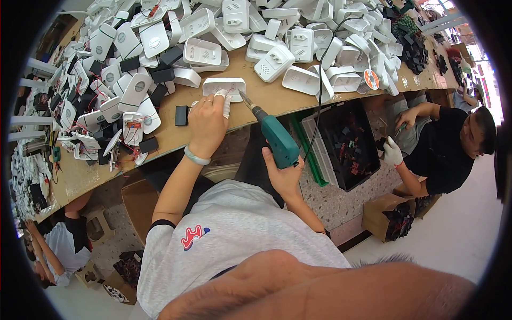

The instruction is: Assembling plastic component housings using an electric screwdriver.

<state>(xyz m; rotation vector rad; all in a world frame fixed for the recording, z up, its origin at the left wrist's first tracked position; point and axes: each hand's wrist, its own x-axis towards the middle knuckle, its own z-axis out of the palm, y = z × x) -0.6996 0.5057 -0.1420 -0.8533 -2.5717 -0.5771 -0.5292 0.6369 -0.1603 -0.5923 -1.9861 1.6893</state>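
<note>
My left hand (209,120) is closed on the near side of a white plastic housing (230,82), its fingers partly hidden, with white wrapping on the fingers. The housing lies at the table edge with its hollow side toward me. In my right hand (285,173) is a green corded electric drill (281,141), pointing up and left. Its thin metal bit reaches the inside of the housing; whether it touches is too small to tell. A small black rectangular block (182,116) lies on the table left of my left hand.
White housings (202,52) heap along the far table (266,101). White covers with red wires and black blocks (133,96) pile at left. A black cord (320,80) crosses the table. A black crate (352,144) stands below right, beside a seated co-worker (445,149). Another person sits lower left.
</note>
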